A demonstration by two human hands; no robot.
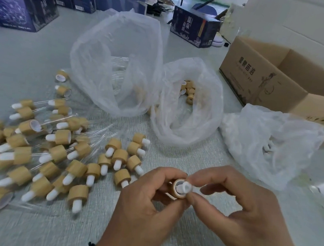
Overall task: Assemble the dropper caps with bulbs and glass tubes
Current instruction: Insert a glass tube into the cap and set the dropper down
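So both hands were busy right at the bottom middle of the view. The left hand (145, 197) had its fingers curled around a bamboo-look dropper cap (177, 190), open end facing the right hand. The right hand (234, 208) was pinching a white rubber bulb (187, 186) between thumb and forefinger, with the bulb sitting right at the mouth of the cap, partly inside it as far as I could tell.

To the left, on the pale textured table (203, 157), there was a big messy pile of assembled droppers (54, 153), tan caps with white bulbs poking out and thin glass tubes sticking out the other side. Closer to the hands sat a smaller bunch of caps with bulbs (121, 162), and I couldn't see tubes on those.

Behind that were three thin clear plastic bags. The tall one (115, 61) had loose glass tubes (120, 69) in it, the middle one (189, 109) had bare caps (189, 90) at the bottom, and the crumpled one on the right (272, 143) was too cloudy to tell what was in it.

An open brown cardboard box (257, 80) sat at the far right, just behind that bag. Dark blue printed boxes (25, 5) were stacked along the back left, and one more blue box (193, 28) stood by itself further back.
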